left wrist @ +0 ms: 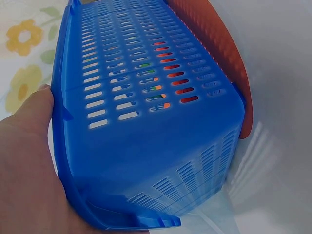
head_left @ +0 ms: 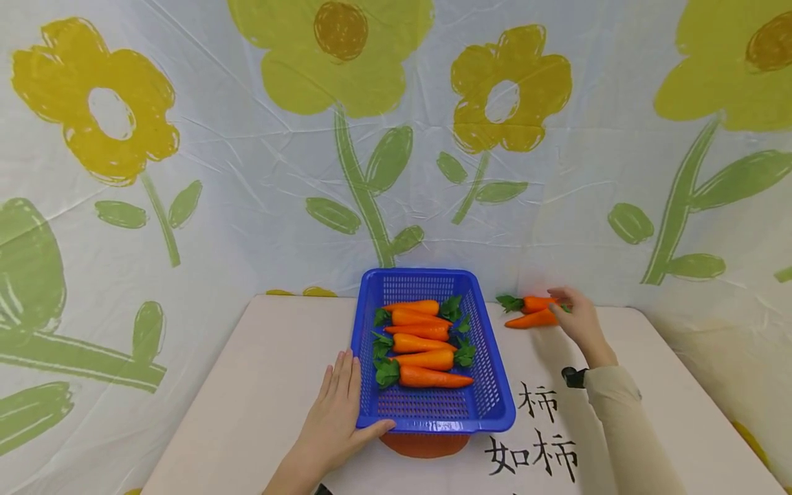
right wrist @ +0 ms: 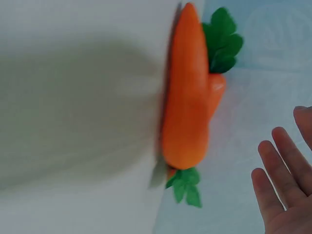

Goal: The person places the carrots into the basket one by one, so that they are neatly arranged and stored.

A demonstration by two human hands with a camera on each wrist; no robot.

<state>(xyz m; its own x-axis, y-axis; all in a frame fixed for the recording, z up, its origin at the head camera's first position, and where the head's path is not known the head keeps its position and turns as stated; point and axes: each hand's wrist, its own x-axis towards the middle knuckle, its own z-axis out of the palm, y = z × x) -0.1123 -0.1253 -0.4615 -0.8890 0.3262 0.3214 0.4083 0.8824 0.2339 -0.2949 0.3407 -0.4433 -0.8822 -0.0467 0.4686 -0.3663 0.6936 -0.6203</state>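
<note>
My left hand [head_left: 334,405] lies against the near left corner of a blue plastic basket [head_left: 495,350], its fingers straight along the left side and its thumb on the front rim. In the left wrist view, that basket's slotted wall [left wrist: 146,161] fills the middle. Several orange carrots [head_left: 427,377] with green leafy tops lie in a stack of rows inside it. My right hand [head_left: 581,323] hovers by two more carrots at the back right of the table. The right wrist view shows its fingers spread and apart from the nearer carrot [right wrist: 187,97]; the farther carrot [right wrist: 216,90] is partly hidden behind it.
A reddish-brown round thing [head_left: 427,445] shows under the basket's front edge. Black written characters [head_left: 538,426] mark the pale table [head_left: 247,412] at the front right. A cloth [head_left: 216,206] printed with yellow flowers hangs behind the table and along its sides.
</note>
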